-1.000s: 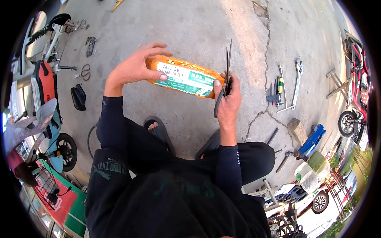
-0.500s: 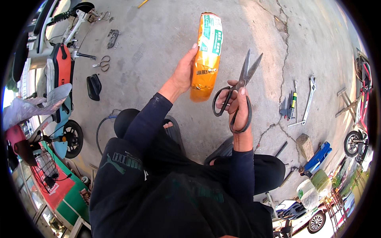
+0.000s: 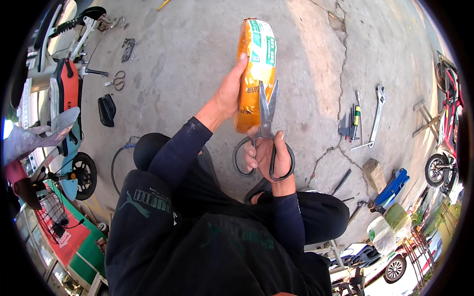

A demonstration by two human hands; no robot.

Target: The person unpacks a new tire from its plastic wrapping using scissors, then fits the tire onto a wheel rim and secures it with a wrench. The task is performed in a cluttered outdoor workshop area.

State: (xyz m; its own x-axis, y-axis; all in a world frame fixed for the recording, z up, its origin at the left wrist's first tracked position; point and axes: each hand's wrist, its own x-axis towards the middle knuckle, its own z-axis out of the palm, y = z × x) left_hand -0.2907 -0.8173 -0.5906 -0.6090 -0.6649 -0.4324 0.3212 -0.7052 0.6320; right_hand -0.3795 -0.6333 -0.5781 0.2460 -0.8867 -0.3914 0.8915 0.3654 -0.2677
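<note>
My left hand (image 3: 229, 91) grips a long, orange plastic-wrapped package (image 3: 251, 106) by its left side, thumb on top. A white and green label covers its far part. In my right hand (image 3: 272, 155) is a large pair of scissors (image 3: 267, 116) with black loop handles. The blades are parted and lie over the package's near right side; whether they touch the wrapping I cannot tell. What is inside the wrapping is hidden.
On the concrete floor lie small scissors (image 3: 116, 81) and a black plastic part (image 3: 106, 110) at left. At right are an adjustable wrench (image 3: 378, 113), a screwdriver (image 3: 356, 118), a wooden block (image 3: 374, 175) and a blue jack (image 3: 392, 190). An electric scooter (image 3: 71, 133) stands left.
My right hand has brought the scissors left, from beside the package to over its near part. The blades stay parted. My left hand keeps its hold on the package.
</note>
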